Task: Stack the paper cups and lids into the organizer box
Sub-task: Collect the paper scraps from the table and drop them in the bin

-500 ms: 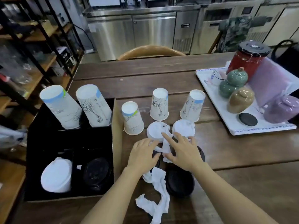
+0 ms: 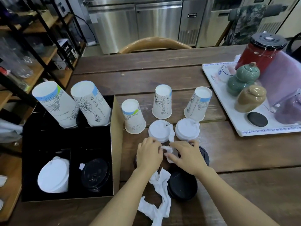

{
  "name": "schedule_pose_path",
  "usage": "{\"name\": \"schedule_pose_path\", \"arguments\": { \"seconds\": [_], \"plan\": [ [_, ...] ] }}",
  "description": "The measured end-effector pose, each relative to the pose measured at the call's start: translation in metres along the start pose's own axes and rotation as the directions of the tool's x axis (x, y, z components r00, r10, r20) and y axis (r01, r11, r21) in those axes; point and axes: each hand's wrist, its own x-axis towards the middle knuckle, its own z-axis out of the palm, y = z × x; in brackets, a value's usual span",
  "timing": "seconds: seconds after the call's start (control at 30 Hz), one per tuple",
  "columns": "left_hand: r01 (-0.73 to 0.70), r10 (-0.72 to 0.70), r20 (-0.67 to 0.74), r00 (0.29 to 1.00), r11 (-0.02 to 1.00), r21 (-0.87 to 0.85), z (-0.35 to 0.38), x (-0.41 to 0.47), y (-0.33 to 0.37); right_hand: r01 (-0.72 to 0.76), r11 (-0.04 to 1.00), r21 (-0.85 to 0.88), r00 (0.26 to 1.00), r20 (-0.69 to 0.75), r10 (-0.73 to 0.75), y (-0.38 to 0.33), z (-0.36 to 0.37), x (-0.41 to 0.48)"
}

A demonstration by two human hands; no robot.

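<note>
Sitting in the organizer box [image 2: 116, 144] are cups [image 2: 56, 106] and lids [image 2: 53, 176].

Organizer box [image 2: 116, 144]: two upside-down cup stacks [image 2: 55, 105] in back, white lids [image 2: 53, 175] and black lids [image 2: 96, 175] up front. Three more upside-down cups [image 2: 162, 101] and two loose white lids [image 2: 158, 131] sit beside it.

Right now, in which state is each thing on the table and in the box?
Organizer box, open.
Cups in box, upside down, leaning.
Cups on table, upside down.
White lids on table, lying flat, side by side.
Left hand, pinches white tissue.
Right hand, pinches white tissue too.
Red jar, lid on.
</note>
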Motion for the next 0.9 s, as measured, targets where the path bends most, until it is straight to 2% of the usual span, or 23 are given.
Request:
{"name": "schedule_pose_path", "arguments": {
  "seconds": [0.17,0.27,0.37,0.47,0.53,0.6,0.7,0.8,0.9],
  "plan": [
    [0.062,-0.112,-0.159,0.981,0.955,-0.291,-0.027,0.002,0.005,-0.182,0.929,0.321,0.964,-0.128,0.233,0.002,-0.014,0.006],
    [0.095,-0.203,-0.173,0.964,0.868,-0.487,-0.046,-0.002,0.007,-0.269,0.873,0.407,0.926,-0.142,0.351,0.002,-0.019,0.012],
    [0.142,-0.281,-0.184,0.942,0.829,-0.540,-0.059,-0.007,0.006,-0.263,0.836,0.482,0.913,-0.155,0.377,-0.001,-0.025,0.016],
    [0.199,-0.363,-0.143,0.921,0.752,-0.629,-0.065,-0.012,0.000,-0.197,0.881,0.430,0.955,-0.118,0.271,-0.010,-0.028,0.019],
    [0.237,-0.410,-0.096,0.907,0.686,-0.688,-0.067,-0.018,-0.004,-0.211,0.873,0.439,0.966,-0.045,0.256,-0.018,-0.029,0.019],
    [0.223,-0.383,-0.133,0.914,0.748,-0.625,-0.069,-0.024,-0.008,-0.230,0.878,0.419,0.966,-0.009,0.258,-0.027,-0.030,0.017],
    [0.177,-0.322,-0.199,0.926,0.833,-0.524,-0.074,-0.033,-0.011,-0.187,0.905,0.382,0.981,0.116,0.154,-0.041,-0.028,0.011],
    [0.172,-0.337,-0.229,0.913,0.828,-0.534,-0.076,-0.044,-0.013,-0.165,0.950,0.266,0.959,0.270,0.091,-0.049,-0.020,0.005],
    [0.208,-0.375,-0.207,0.904,0.807,-0.553,-0.075,-0.054,-0.015,-0.192,0.966,0.176,0.946,0.295,0.135,-0.053,-0.012,0.002]
  ]
}}
